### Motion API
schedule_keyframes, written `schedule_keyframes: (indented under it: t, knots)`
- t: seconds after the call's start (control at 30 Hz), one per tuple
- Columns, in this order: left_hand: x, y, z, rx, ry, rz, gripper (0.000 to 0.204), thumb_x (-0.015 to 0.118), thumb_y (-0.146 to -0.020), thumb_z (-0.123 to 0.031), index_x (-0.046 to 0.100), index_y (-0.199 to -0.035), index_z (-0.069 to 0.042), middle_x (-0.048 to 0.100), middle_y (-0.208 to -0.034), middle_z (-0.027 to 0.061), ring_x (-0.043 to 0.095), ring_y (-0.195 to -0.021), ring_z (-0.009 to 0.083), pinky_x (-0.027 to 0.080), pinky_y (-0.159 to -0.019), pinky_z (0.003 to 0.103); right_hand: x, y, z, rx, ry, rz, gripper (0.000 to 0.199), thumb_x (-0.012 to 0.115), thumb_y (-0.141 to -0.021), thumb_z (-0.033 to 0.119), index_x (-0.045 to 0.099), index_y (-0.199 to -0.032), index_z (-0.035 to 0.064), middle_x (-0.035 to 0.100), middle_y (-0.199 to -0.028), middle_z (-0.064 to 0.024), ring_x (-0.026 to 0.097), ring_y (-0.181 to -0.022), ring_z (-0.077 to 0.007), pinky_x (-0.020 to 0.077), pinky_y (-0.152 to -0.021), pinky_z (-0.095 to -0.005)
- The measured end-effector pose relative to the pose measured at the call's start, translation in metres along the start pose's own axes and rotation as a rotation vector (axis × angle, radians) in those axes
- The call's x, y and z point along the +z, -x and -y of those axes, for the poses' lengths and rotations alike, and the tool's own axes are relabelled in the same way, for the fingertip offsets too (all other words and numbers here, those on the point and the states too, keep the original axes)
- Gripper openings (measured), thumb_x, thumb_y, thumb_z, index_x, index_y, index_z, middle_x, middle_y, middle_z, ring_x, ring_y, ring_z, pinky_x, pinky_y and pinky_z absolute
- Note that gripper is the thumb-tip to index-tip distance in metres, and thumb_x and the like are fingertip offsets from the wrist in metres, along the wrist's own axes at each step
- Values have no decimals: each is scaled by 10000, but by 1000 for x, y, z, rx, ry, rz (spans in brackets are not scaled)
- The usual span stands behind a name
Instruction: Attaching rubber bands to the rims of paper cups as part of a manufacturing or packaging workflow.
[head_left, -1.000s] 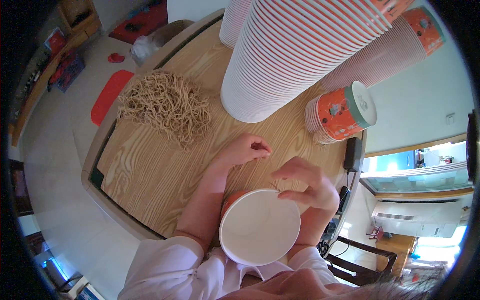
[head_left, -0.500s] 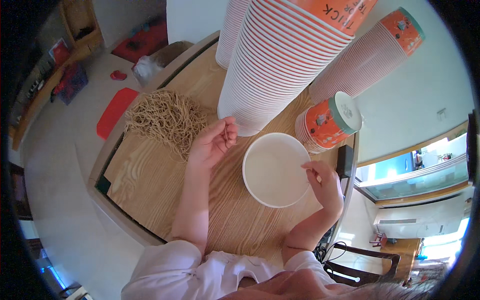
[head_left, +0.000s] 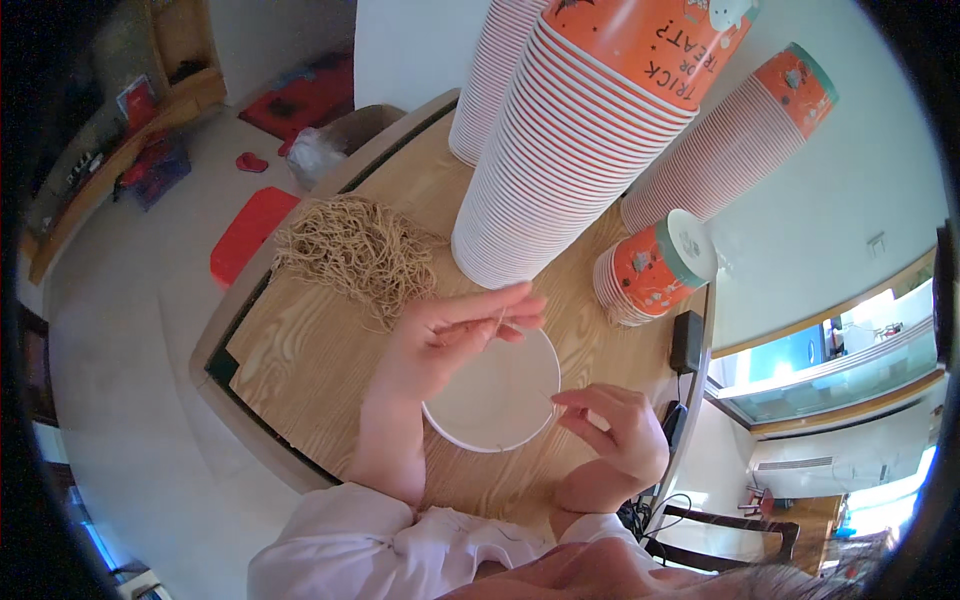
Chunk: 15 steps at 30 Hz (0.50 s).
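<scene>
1. Currently, left hand (head_left: 455,335) hovers over white bucket (head_left: 490,398), fingers half-bent; can't tell grip.
2. Right hand (head_left: 618,428) is by its rim, fingers curled; can't tell grip.
3. Bucket sits mouth-up on worktop (head_left: 300,380) near string heap (head_left: 355,255).

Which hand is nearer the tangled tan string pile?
Left: the left hand is lower-right of the string pile; the right hand is farther, beside the round white-lined tub.

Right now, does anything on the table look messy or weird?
Only the string looks messy: a loose, tangled heap on the left of the table, while the cup stacks look neat. I see nothing spilled.
</scene>
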<state>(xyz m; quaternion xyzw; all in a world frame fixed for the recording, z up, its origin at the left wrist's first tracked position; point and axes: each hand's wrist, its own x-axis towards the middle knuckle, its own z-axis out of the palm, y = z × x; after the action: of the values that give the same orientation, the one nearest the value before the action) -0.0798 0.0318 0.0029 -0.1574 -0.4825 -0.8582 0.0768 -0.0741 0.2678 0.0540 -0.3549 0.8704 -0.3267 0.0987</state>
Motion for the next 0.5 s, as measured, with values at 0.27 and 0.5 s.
schedule_keyframes:
  t: [0.27, 0.5]
  knots:
    - [17, 5, -16, 119, -570, -62, 158, 681, -788, -26, 692, -945, -11, 692, -967, 106, 669, -822, 139, 525, -653, 243, 7, -8, 0, -119, 17, -501, 285, 742, -703, 25, 663, -976, 15, 657, -862, -121, 643, -746, -242, 507, -655, -330]
    - [34, 2, 2, 136, -679, -17, 90, 715, -759, -92, 668, -809, -33, 638, -745, 66, 579, -587, 164, 439, -510, 287, 25, -31, -1, -154, -82, -625, 475, 806, -649, 85, 627, -1084, 21, 649, -1007, -133, 634, -909, -253, 504, -785, -327]
